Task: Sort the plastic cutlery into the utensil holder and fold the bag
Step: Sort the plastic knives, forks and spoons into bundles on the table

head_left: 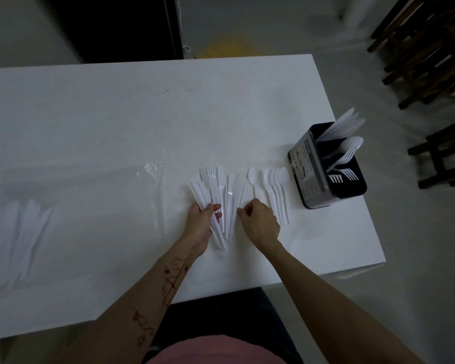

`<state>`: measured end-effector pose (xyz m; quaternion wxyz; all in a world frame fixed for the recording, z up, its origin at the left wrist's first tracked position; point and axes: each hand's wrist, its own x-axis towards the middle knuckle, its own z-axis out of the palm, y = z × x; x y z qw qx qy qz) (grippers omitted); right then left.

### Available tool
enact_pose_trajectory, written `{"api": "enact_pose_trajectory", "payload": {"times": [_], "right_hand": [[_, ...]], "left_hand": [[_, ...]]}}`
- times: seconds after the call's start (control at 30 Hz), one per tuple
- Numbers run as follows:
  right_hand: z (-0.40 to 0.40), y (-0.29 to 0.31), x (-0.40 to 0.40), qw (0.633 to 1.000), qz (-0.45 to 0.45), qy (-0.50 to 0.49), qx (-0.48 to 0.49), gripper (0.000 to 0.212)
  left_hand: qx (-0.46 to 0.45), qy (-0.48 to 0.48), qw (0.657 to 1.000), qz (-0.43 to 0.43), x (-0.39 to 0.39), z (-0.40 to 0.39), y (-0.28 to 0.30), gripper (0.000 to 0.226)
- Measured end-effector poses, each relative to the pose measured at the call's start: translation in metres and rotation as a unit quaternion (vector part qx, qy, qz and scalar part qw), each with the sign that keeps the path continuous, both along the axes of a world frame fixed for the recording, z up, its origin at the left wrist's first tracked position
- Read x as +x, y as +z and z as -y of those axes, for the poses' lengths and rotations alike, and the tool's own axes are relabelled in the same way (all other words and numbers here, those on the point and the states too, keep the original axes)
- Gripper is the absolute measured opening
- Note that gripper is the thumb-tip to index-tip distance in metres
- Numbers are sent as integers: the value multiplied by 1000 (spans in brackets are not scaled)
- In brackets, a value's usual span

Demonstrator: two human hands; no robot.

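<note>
A fanned pile of white plastic knives and forks (222, 195) lies on the white table (142, 122). My left hand (201, 222) grips a bunch of them by the handles. My right hand (259, 219) pinches the handle of a single white spoon (253, 179) just right of the pile. Several more spoons (276, 190) lie side by side further right. The black utensil holder (326, 166) stands near the table's right edge with knives, a spoon and forks in its compartments. A clear plastic bag (71, 214) with more cutlery inside lies flat at the left.
The table's right edge and front edge are close to the holder and my arms. Dark wooden stools (426, 53) stand on the floor at the right. A dark cabinet (111, 24) stands beyond the table's far edge.
</note>
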<state>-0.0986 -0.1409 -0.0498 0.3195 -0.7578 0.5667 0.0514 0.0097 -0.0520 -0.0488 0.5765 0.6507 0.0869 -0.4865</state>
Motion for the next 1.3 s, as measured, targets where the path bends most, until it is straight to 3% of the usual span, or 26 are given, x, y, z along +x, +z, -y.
{"api": "enact_pose_trajectory", "payload": {"times": [0.13,0.43,0.63,0.8,0.97,1.1,1.2,1.3], "right_hand": [[-5,1,-5,1000,19,24,-6,34],[0,-1,-9,999,37,6,35,12],[-3,-3,-12,999,39,-12,31,30],[-1,-4,-8,997,33,-35,56,22],[2,-2,-17,990,115,-58,50,22],[-1,5,-20,971,226,56,61,19],[-4,6,-17,960,243,115,76,21],[-5,7,-14,973,213,64,67,33]], "left_hand": [[-1,5,1000,-2,-1,1,0,22],[7,2,1000,0,0,3,-3,22],[4,-1,1000,1,-3,4,0,21],[8,-1,1000,3,-4,4,0,21],[2,2,1000,-5,-3,6,0,20],[-37,10,999,-34,-4,8,3,34],[-54,6,998,-42,-4,11,2,40],[-23,19,1000,1,-3,14,2,29]]}}
